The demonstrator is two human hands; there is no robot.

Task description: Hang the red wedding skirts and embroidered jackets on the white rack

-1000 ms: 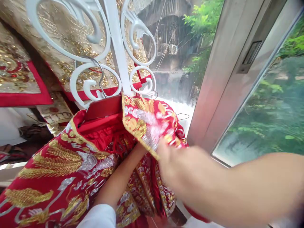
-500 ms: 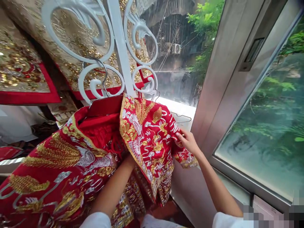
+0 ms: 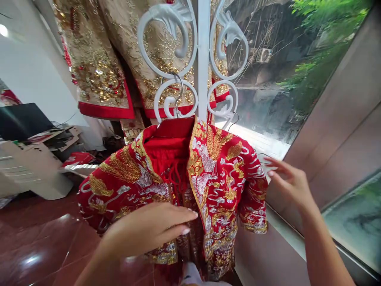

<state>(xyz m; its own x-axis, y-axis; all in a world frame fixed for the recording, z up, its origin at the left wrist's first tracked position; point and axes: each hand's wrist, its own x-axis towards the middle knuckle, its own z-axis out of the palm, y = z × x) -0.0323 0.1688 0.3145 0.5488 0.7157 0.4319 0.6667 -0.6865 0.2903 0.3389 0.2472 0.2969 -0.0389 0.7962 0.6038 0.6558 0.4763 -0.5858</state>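
Left hand (image 3: 154, 226): below the rack (image 3: 204, 59), fingers extended, thumb parted, gripping nothing visible; contact unclear. Right hand (image 3: 290, 182): right of the rack, spread, empty. Jacket (image 3: 220, 186): below the rack's scrolls, on 1 hanger (image 3: 175, 128). Probably soft, embroidery-weighted, snag-prone; lift by both shoulders (image 3: 244, 145).

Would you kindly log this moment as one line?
left hand: open, before red jacket, contact unclear | right hand: open, apart from nearest sleeve | jacket: front parted, hanging at white rack

One head-worn view, looking forward and down, seemingly close to the embroidered jacket (image 3: 222, 178)
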